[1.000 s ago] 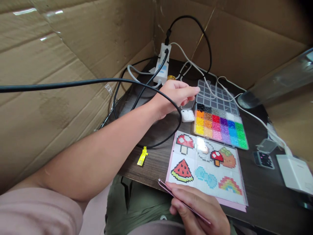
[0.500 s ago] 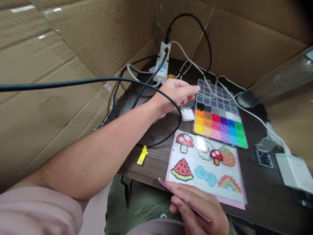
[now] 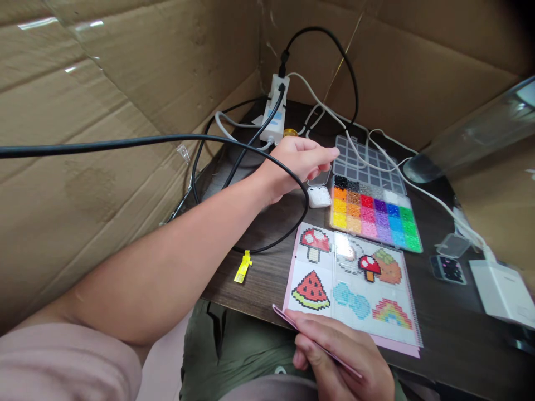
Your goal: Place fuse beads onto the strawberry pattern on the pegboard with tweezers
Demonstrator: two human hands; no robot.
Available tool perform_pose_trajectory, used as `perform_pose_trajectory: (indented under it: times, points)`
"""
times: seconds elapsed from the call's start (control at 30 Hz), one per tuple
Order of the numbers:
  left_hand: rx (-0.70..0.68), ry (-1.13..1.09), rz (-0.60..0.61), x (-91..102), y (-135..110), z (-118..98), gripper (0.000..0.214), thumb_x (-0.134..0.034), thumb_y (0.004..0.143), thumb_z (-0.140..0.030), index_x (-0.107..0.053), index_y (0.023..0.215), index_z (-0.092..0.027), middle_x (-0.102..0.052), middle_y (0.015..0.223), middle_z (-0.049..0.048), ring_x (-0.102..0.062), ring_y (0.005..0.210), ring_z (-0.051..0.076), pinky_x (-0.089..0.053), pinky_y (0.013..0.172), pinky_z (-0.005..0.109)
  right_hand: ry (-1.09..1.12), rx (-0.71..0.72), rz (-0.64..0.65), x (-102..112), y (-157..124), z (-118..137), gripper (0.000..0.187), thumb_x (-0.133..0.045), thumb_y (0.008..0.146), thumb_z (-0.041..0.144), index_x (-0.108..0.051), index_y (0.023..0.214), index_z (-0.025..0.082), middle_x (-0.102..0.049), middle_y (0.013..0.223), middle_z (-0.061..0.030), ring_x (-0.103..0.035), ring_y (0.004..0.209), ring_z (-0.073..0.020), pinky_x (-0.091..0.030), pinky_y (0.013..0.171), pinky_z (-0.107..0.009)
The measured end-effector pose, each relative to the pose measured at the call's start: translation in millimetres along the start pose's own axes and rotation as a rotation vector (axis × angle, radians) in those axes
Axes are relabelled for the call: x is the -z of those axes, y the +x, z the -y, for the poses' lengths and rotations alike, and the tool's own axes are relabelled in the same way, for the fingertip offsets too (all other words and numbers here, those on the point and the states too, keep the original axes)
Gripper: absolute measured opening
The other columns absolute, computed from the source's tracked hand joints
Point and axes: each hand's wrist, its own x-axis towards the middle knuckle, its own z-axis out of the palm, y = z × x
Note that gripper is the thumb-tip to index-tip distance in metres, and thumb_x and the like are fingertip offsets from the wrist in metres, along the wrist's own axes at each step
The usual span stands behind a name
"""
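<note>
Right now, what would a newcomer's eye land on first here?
Probably the open bead box, with its bright rows, to the right of the left hand. Next, the pattern page nearer the person, with its watermelon at the lower left. The black cable also stands out, looping in front of the left wrist.

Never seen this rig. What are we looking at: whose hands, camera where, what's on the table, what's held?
There's no robot, just one person's two bare hands. The camera is on their head, looking forward and down. The right hand grips a thin pink card. The left hand hangs near a small white-filled box; whether it holds anything isn't clear. On the dark table lie an open multicoloured bead case, a pixel-picture sheet and a power strip.
</note>
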Motion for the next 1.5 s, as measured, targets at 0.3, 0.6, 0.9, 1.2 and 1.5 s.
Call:
perform_pose_trajectory:
  times: [0.3, 0.6, 0.9, 1.2, 1.5]
  points:
    - [-0.005, -0.005, -0.003, 0.5, 1, 1, 0.035, -0.062, 0.085, -0.023, -0.054, 0.052, -0.015, -0.042, 0.045, -0.0040, -0.032, 0.043, 0.004, -0.023, 0.049, 0.024, -0.039, 0.043, -0.001, 4, 2, 2, 0.036, -0.060, 0.083, 0.003, -0.074, 0.110, 0.023, -0.077, 0.098, -0.0063, -0.065, 0.048, -0.0087, -0.057, 0.044, -0.023]
    - [0.008, 0.003, -0.006, 2.2, 1, 2, 0.033, -0.063, 0.085, -0.026, -0.056, 0.054, -0.015, -0.042, 0.046, -0.0047, -0.031, 0.043, 0.002, -0.018, 0.048, 0.024, -0.251, 0.196, -0.024, 42, 40, 19, 0.039, -0.061, 0.083, 0.000, -0.074, 0.112, 0.022, -0.078, 0.094, -0.0077, -0.068, 0.053, -0.0140, -0.061, 0.054, -0.030]
    - [-0.011, 0.011, 0.001, 5.7, 4, 5, 0.030, -0.065, 0.079, -0.031, -0.059, 0.055, -0.015, -0.043, 0.045, -0.0049, -0.030, 0.042, 0.003, -0.017, 0.046, 0.024, -0.377, 0.034, -0.362, 55, 105, 34, 0.015, -0.071, 0.085, 0.024, -0.079, 0.098, 0.023, -0.067, 0.058, 0.0018, -0.063, 0.047, -0.0122, -0.058, 0.047, -0.024]
    - [-0.012, 0.023, 0.025, 8.3, 4, 6, 0.033, -0.067, 0.075, -0.040, -0.057, 0.055, -0.016, -0.045, 0.048, -0.0051, -0.033, 0.044, 0.004, -0.020, 0.046, 0.023, -0.115, -0.222, -0.253, 49, 171, 3, 0.024, -0.077, 0.079, 0.033, -0.077, 0.092, 0.012, -0.068, 0.054, -0.0025, -0.061, 0.044, -0.0106, -0.054, 0.042, -0.019]
    - [-0.006, 0.018, 0.030, 8.9, 5, 7, 0.035, -0.070, 0.072, -0.044, -0.057, 0.056, -0.015, -0.045, 0.048, -0.0050, -0.034, 0.046, 0.005, -0.020, 0.047, 0.023, -0.085, -0.328, -0.145, 41, 187, -10, 0.031, -0.078, 0.076, 0.039, -0.077, 0.091, 0.012, -0.068, 0.055, -0.0015, -0.061, 0.046, -0.0100, -0.055, 0.045, -0.019]
